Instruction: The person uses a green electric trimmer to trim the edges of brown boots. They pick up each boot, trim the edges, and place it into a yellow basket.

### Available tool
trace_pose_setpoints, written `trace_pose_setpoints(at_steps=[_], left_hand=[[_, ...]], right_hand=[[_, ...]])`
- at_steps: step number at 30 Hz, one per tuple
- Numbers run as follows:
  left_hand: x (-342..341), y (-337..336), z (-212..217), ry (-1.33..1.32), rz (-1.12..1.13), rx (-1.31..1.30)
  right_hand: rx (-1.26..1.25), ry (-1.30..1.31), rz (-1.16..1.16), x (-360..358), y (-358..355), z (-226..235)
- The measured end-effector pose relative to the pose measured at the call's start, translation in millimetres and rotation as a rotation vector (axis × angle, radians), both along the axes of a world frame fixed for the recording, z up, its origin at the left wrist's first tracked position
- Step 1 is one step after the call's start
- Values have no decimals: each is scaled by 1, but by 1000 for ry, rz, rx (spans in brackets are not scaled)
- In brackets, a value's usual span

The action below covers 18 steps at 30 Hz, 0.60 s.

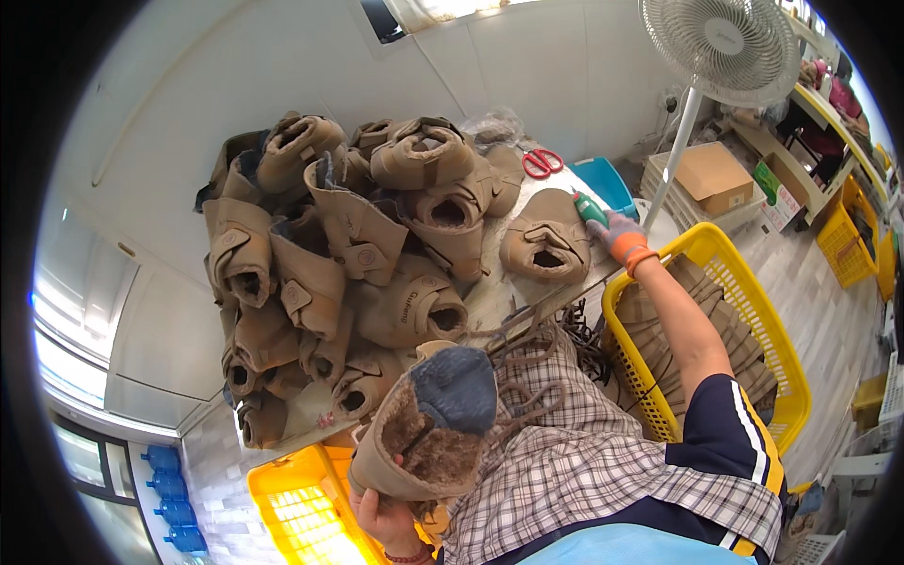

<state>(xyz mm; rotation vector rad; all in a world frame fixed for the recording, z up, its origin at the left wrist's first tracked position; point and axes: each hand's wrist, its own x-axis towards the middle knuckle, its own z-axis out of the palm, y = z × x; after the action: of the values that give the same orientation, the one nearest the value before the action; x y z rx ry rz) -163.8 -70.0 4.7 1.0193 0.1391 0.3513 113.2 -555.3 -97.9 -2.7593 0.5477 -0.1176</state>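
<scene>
Down at the near edge, the left hand (381, 520) is clamped on the lower rim of a tan boot upper (424, 424), fingers curled under it. The upper sits tipped toward the person, its fleecy brown lining open to view and a grey-blue patch on its top. Brown laces (527, 353) trail from it across the checked apron (574, 452) covering the person's lap.

Out to the right, the right hand (617, 234), in a grey glove with an orange cuff, is stretched to the far side of the tabletop (494, 301) and closed around a small green tool (590, 209). The tool's tip is right beside a single tan upper (546, 247) lying apart from the rest, opening facing this way.

To the left of that one, a big heap of matching uppers (339, 254) is stacked across the tabletop, openings pointing every which way. Red-handled scissors (540, 163) lie behind the heap, with a blue bin (603, 181) just past them.

Under the outstretched forearm stands a yellow basket (716, 247) packed with flat tan pieces. A second yellow basket (297, 513) sits low on the left, beside the gripping hand. A white pedestal fan (720, 42) rises at the back right, a cardboard box (713, 176) near its pole.
</scene>
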Motion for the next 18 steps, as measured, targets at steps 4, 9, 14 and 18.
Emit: trace_pose_setpoints(at_steps=[4, 9, 14, 18], left_hand=[[13, -1, -5, 84, 25, 34], [21, 4, -10, 155, -3, 223], [46, -45, 21, 742, 434, 529], [45, -48, 22, 643, 432, 599]], right_hand=[[103, -71, 110, -1, -9, -12], [275, 51, -6, -17, -4, 18], [455, -19, -63, -29, 19, -7], [628, -196, 6, -24, 15, -17]])
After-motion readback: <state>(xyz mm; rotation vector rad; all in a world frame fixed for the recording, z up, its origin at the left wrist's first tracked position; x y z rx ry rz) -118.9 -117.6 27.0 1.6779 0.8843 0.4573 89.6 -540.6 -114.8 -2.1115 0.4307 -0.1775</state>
